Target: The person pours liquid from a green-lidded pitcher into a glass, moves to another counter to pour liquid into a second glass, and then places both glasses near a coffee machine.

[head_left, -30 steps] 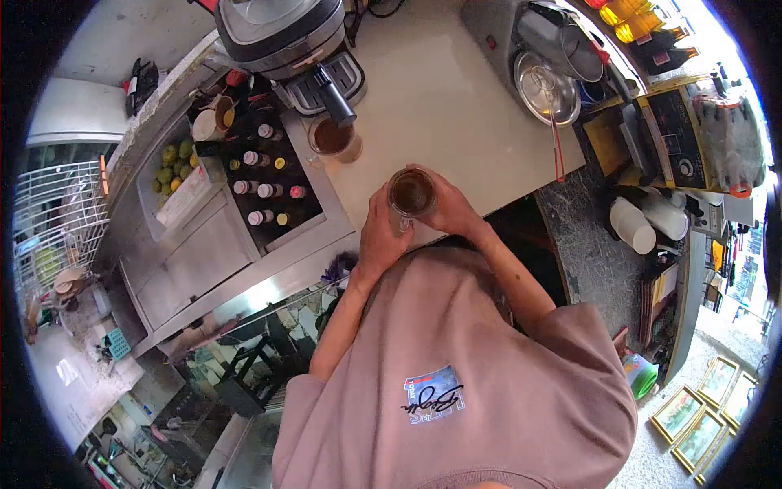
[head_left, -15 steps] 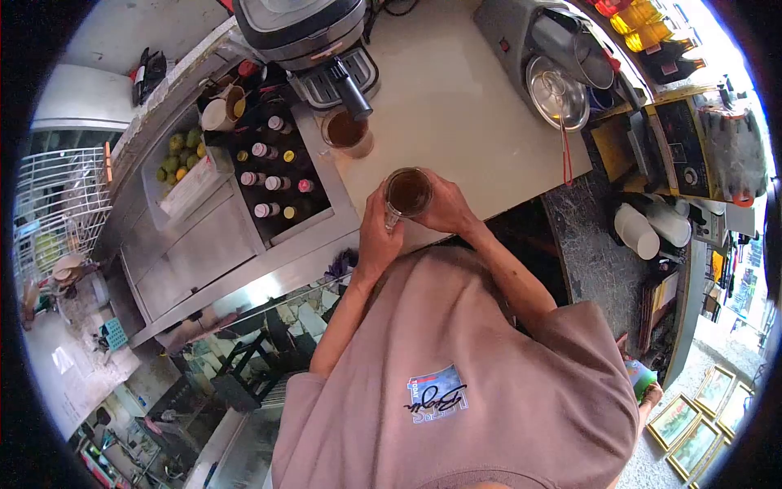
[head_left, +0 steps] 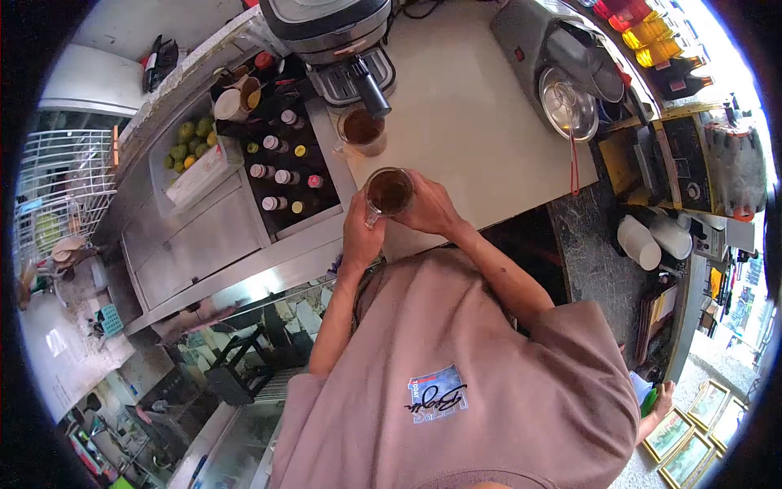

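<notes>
Cream countertop (head_left: 472, 155) fills the middle of my head view, with a steel-topped unit (head_left: 195, 236) along its left. Readable text: the chest print (head_left: 438, 395) on the wearer's brown T-shirt (head_left: 505, 326). I get "Begin" in black script and "TODAY" in small capitals; the outlined letters behind are partly covered. Bottle labels are too small for me to read, and I can't make out a brand on the espresso machine (head_left: 326, 33).

Glass mug (head_left: 389, 191) of dark brown liquid is over the counter's front edge, close to the torso. Left hand (head_left: 362, 232) is closed around the handle side; right hand (head_left: 428, 208) has its fingers wrapped on the opposite wall. Can't tell from up here if the base touches the counter.

Nearest obstacles: second glass mug (head_left: 364, 137), brown contents, just beyond the held one and near the black portafilter handle (head_left: 369, 88). Capped bottles (head_left: 285, 177) sit in a recess to the left, green fruit (head_left: 190, 143) in a tub past them. On my right: grey appliance (head_left: 529, 45), shiny metal bowl (head_left: 566, 106), stacked white cups (head_left: 639, 243). Another person's hand (head_left: 665, 399) shows low right, near framed pictures (head_left: 688, 456).
</notes>
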`<action>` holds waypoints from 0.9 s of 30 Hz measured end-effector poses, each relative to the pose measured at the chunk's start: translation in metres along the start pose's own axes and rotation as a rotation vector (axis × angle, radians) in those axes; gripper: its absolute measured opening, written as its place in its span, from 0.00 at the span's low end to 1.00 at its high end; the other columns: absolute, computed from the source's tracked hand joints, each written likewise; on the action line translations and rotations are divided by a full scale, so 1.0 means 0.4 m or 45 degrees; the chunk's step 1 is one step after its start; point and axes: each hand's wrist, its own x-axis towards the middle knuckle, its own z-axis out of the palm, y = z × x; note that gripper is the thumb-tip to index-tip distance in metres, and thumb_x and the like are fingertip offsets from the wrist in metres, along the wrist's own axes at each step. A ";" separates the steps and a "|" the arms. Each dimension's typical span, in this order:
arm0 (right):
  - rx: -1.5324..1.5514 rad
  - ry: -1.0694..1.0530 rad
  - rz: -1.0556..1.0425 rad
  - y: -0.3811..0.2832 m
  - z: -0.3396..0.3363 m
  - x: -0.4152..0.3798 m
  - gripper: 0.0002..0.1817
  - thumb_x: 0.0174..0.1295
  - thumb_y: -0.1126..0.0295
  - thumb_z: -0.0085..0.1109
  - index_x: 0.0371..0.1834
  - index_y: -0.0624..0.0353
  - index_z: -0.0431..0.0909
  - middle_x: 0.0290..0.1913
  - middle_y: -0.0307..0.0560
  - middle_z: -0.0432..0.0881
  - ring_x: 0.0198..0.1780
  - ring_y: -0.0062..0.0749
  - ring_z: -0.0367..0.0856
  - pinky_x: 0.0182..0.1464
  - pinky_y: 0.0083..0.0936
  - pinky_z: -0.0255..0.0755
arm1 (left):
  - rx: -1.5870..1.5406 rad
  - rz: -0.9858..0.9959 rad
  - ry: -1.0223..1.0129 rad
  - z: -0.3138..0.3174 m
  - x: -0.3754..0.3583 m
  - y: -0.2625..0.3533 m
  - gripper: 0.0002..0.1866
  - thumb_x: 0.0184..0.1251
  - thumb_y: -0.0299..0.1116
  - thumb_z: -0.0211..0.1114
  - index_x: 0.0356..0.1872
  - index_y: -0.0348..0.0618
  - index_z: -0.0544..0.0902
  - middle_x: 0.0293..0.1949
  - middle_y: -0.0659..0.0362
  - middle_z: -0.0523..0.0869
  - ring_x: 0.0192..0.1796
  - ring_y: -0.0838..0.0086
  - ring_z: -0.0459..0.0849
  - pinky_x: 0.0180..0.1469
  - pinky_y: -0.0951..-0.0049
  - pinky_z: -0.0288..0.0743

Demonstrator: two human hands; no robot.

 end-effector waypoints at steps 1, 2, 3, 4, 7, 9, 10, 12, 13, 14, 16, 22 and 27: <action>-0.003 0.005 0.012 -0.003 0.004 0.002 0.37 0.50 0.54 0.80 0.61 0.57 0.74 0.55 0.54 0.83 0.56 0.52 0.84 0.56 0.43 0.80 | -0.008 0.011 -0.003 -0.003 0.005 -0.004 0.30 0.59 0.19 0.64 0.66 0.39 0.73 0.61 0.44 0.79 0.65 0.46 0.78 0.65 0.57 0.73; -0.007 0.011 0.023 -0.006 0.007 0.005 0.37 0.50 0.54 0.80 0.61 0.57 0.74 0.55 0.54 0.83 0.56 0.52 0.84 0.55 0.43 0.80 | -0.015 0.023 -0.004 -0.005 0.009 -0.007 0.30 0.59 0.19 0.63 0.66 0.40 0.73 0.60 0.45 0.80 0.65 0.46 0.78 0.65 0.57 0.74; -0.008 0.008 0.019 -0.006 0.012 0.007 0.37 0.50 0.54 0.80 0.61 0.57 0.74 0.55 0.54 0.83 0.56 0.52 0.84 0.55 0.43 0.80 | -0.016 0.022 0.001 -0.006 0.009 -0.007 0.30 0.59 0.19 0.63 0.66 0.40 0.73 0.60 0.45 0.80 0.65 0.46 0.78 0.65 0.57 0.74; -0.022 0.026 0.004 -0.003 0.018 0.009 0.37 0.50 0.53 0.80 0.60 0.58 0.74 0.53 0.55 0.83 0.54 0.54 0.85 0.53 0.45 0.80 | -0.023 0.011 0.011 -0.007 0.010 -0.007 0.30 0.60 0.20 0.63 0.66 0.40 0.73 0.60 0.45 0.80 0.64 0.46 0.78 0.65 0.57 0.74; -0.040 0.036 -0.005 -0.001 0.023 0.010 0.38 0.50 0.52 0.80 0.59 0.59 0.72 0.52 0.55 0.83 0.52 0.56 0.85 0.51 0.47 0.80 | -0.046 0.002 0.032 -0.007 0.014 -0.013 0.29 0.60 0.20 0.64 0.66 0.40 0.74 0.60 0.46 0.80 0.64 0.47 0.79 0.64 0.58 0.74; -0.043 0.031 0.004 0.001 0.025 0.010 0.39 0.49 0.51 0.80 0.60 0.59 0.72 0.53 0.56 0.82 0.53 0.56 0.85 0.51 0.47 0.80 | -0.060 0.005 0.039 -0.006 0.014 -0.018 0.28 0.61 0.20 0.64 0.65 0.41 0.74 0.60 0.46 0.80 0.64 0.48 0.79 0.64 0.58 0.74; -0.037 0.023 0.003 0.003 0.026 0.008 0.39 0.50 0.52 0.80 0.60 0.59 0.71 0.54 0.56 0.82 0.54 0.56 0.84 0.52 0.47 0.80 | -0.057 0.000 0.048 -0.004 0.011 -0.018 0.28 0.61 0.20 0.64 0.65 0.41 0.75 0.60 0.46 0.80 0.64 0.48 0.79 0.64 0.58 0.75; -0.037 0.017 -0.004 0.003 0.022 0.010 0.38 0.51 0.53 0.79 0.61 0.59 0.71 0.55 0.56 0.82 0.56 0.57 0.83 0.54 0.47 0.79 | -0.055 0.001 0.062 0.003 0.015 -0.021 0.28 0.61 0.20 0.64 0.65 0.40 0.75 0.61 0.45 0.80 0.64 0.49 0.80 0.64 0.59 0.75; -0.024 0.041 -0.037 0.001 0.019 0.009 0.37 0.51 0.56 0.79 0.61 0.58 0.72 0.55 0.54 0.82 0.58 0.54 0.82 0.56 0.45 0.78 | -0.038 0.007 0.097 0.009 0.016 -0.023 0.27 0.61 0.20 0.63 0.65 0.40 0.75 0.59 0.46 0.81 0.63 0.49 0.81 0.63 0.59 0.76; -0.008 0.061 -0.069 0.000 0.018 0.008 0.35 0.51 0.59 0.80 0.61 0.58 0.74 0.56 0.52 0.82 0.59 0.51 0.81 0.58 0.42 0.77 | -0.019 0.011 0.133 0.013 0.015 -0.025 0.27 0.61 0.19 0.63 0.64 0.40 0.76 0.58 0.46 0.83 0.62 0.50 0.82 0.62 0.59 0.77; 0.009 0.050 -0.148 0.019 0.021 0.013 0.35 0.52 0.60 0.79 0.62 0.58 0.74 0.56 0.52 0.81 0.61 0.51 0.80 0.60 0.42 0.76 | -0.035 -0.004 0.152 0.012 0.013 -0.022 0.26 0.61 0.19 0.62 0.63 0.40 0.76 0.57 0.46 0.84 0.60 0.50 0.83 0.60 0.60 0.78; 0.022 -0.040 -0.223 0.046 0.022 0.012 0.32 0.54 0.62 0.77 0.62 0.57 0.75 0.60 0.50 0.81 0.63 0.51 0.77 0.65 0.42 0.72 | -0.101 -0.141 0.147 0.022 0.008 -0.029 0.24 0.61 0.17 0.62 0.60 0.40 0.79 0.53 0.48 0.86 0.55 0.53 0.86 0.56 0.63 0.79; -0.011 -0.103 -0.182 0.046 0.017 0.014 0.39 0.54 0.58 0.78 0.67 0.59 0.69 0.62 0.56 0.79 0.64 0.56 0.76 0.65 0.46 0.73 | -0.131 -0.107 0.192 0.033 0.006 -0.033 0.21 0.62 0.17 0.60 0.58 0.39 0.81 0.51 0.48 0.86 0.55 0.55 0.86 0.56 0.63 0.78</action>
